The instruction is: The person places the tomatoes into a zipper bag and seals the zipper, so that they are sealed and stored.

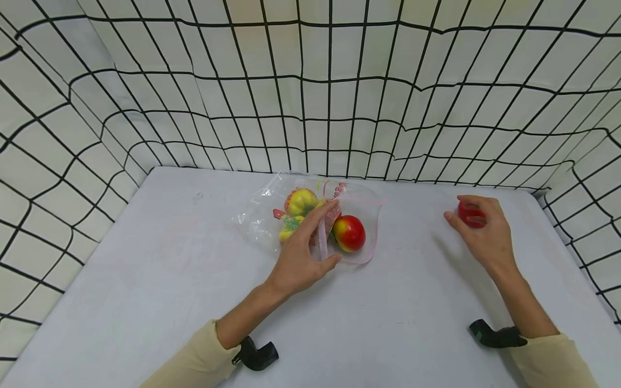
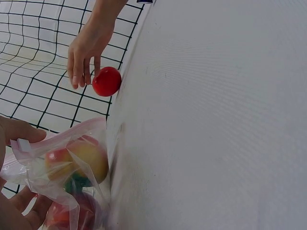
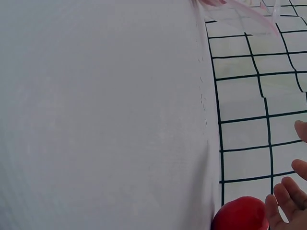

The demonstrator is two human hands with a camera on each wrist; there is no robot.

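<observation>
My left hand [image 1: 298, 264] is at the mouth of a clear zip bag [image 1: 257, 218] with a pink edge. Its thumb and fingers are spread apart at the opening, touching the film. Inside lie a red-and-yellow round fruit [image 1: 349, 233], a yellow one with red marks [image 1: 302, 201] and a yellow-green piece [image 1: 289, 225]. Through the film in the left wrist view, a red fruit [image 2: 72, 213] shows below. Over on the right, my right hand [image 1: 487, 237] hovers with loosely bent fingers by a red round fruit [image 1: 469, 214]. The right wrist view shows its fingers [image 3: 288, 196] beside that fruit.
Both hands are over a white table [image 1: 160, 280]. Black netting [image 1: 330, 81] in front of pale walls rises along its back and sides. A black wrist camera mount [image 1: 257, 355] sits on the left wrist, another mount [image 1: 495, 335] on the right.
</observation>
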